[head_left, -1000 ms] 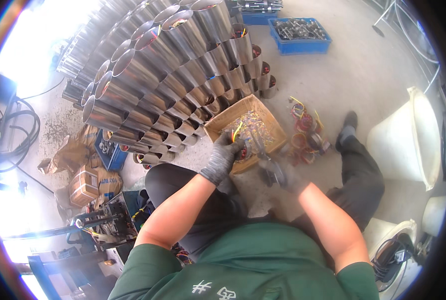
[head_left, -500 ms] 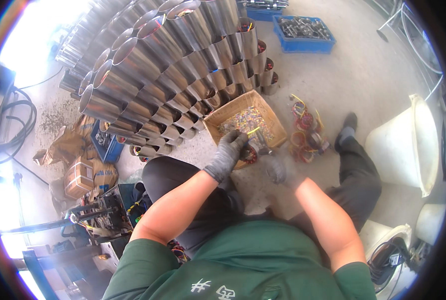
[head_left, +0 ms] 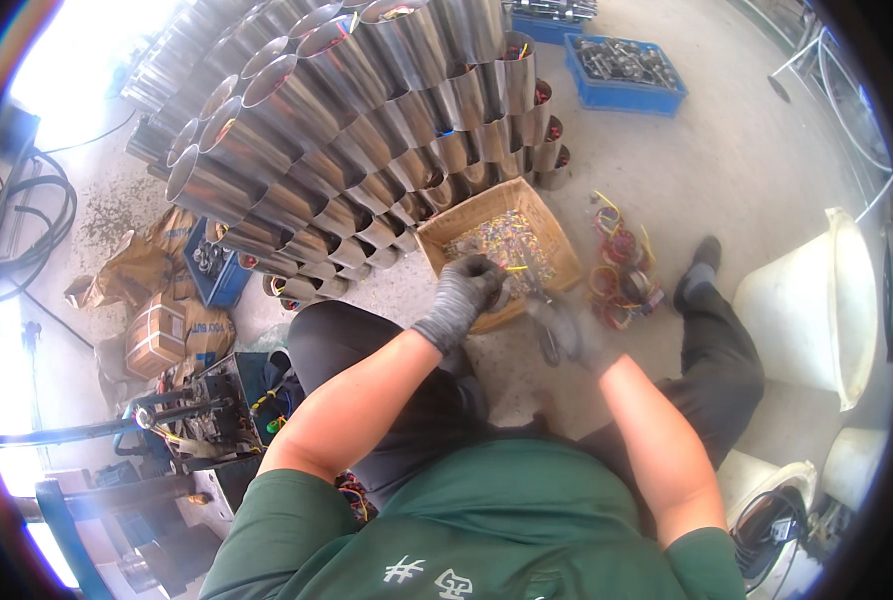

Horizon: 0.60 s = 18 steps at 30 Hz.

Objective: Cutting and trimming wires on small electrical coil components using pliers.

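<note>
A: Near stuff first — quick.
B: Green shirt [head_left: 517, 500] at the bottom, dark trousers [head_left: 719, 350] spread to both sides. Then two gloved hands by the near edge of a brown box [head_left: 545, 235].

A: Left hand?
B: Left hand [head_left: 465, 292], grey glove, clamped round a small wound coil [head_left: 504, 297]. Coil at the near rim of the box, mostly hidden by fingers. Short yellow wire [head_left: 517, 268] sticking out above.

A: Different from earlier?
B: Yes — wire steeply upright a second ago, now nearly level and pointing right. Reddish coil rim plain half a second ago, barely showing now.

A: Right hand?
B: Right hand [head_left: 575, 335] blurred, then and now. Closed round a dark hand tool [head_left: 550, 347], tool head up close to the coil. Touching the wire or not: cannot tell.

A: Further out?
B: Colourful scraps [head_left: 497, 240] inside the box. Loose coils [head_left: 622, 265] piled on the floor just right of it, same as before. White tub [head_left: 789, 290] well to the right. Stacked steel tubes [head_left: 367, 130] beyond the box, toward the left.

A: Farthest?
B: Blue crate [head_left: 627, 98] full of metal parts, right of the tubes. Slightly shifted view, same layout.
</note>
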### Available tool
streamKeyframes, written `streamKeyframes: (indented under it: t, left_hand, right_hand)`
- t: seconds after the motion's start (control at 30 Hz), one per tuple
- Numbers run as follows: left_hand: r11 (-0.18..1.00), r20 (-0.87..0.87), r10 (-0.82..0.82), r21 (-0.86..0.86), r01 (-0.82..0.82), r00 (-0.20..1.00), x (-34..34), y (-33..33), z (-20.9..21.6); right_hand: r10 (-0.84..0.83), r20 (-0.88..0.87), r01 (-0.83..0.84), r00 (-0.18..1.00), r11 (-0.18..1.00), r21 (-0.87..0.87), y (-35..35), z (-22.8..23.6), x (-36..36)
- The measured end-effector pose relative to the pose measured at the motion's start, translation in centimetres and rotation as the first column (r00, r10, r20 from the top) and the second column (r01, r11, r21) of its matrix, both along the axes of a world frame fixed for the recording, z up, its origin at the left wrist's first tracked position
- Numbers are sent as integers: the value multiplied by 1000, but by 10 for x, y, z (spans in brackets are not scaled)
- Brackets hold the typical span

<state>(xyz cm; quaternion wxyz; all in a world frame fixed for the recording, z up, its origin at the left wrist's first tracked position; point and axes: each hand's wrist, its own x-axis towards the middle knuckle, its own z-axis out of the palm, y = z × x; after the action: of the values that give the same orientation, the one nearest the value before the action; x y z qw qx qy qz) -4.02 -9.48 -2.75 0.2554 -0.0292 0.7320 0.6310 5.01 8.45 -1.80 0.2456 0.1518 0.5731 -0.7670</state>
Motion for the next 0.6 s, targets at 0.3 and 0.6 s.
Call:
streamKeyframes:
  t: [0.3, 0.6]
  left_hand:
    - [996, -38, 88, -18, -88, 995, 1, -1, -2]
    - [994, 47, -34, -99, 38, 998, 2, 0, 0]
  right_hand:
    - [-236, -2, 236, 972, 972, -16, -14, 3, 4]
    - [255, -484, 167, 837, 723, 670, -15, -28, 2]
